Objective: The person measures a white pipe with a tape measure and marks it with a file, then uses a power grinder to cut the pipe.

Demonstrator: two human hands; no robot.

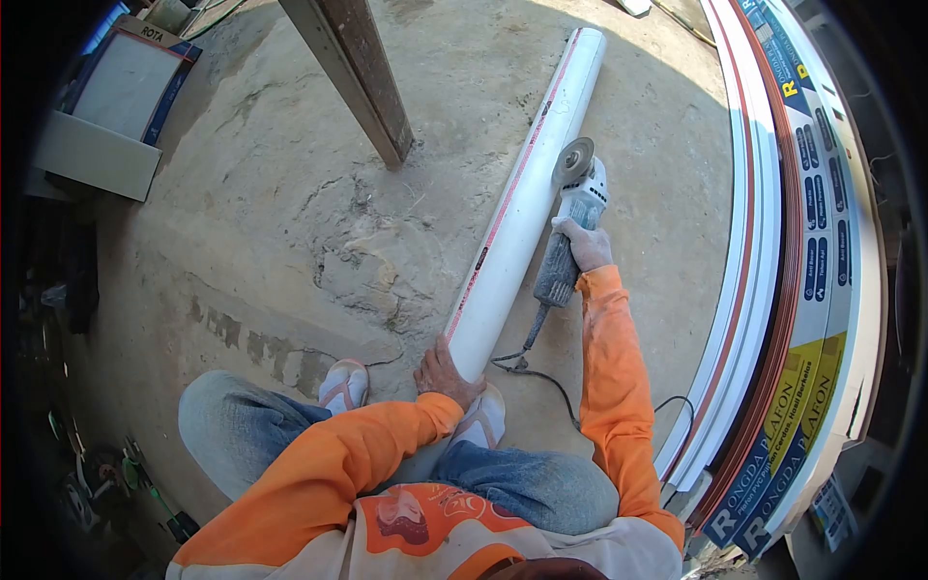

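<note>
A long white PVC pipe [527, 193] with a pink printed line lies on the concrete floor, its near end between my feet. My left hand [449, 375] is closed around that near end. In my right hand [584, 244], which wears a pale glove, is a grey angle grinder [557, 271], gripped by its body. The grinder's round disc [574, 160] is right at the pipe's right side; whether it touches cannot be told. A dark power cord [530, 333] runs from the grinder's rear along the floor toward my right leg.
A brown post [362, 87] stands left of the pipe. Long white and brown panels [744, 290] and printed plafon boxes [807, 387] line the right side. A ROTA carton [135, 82] sits at upper left, with a pale panel [97, 155] before it.
</note>
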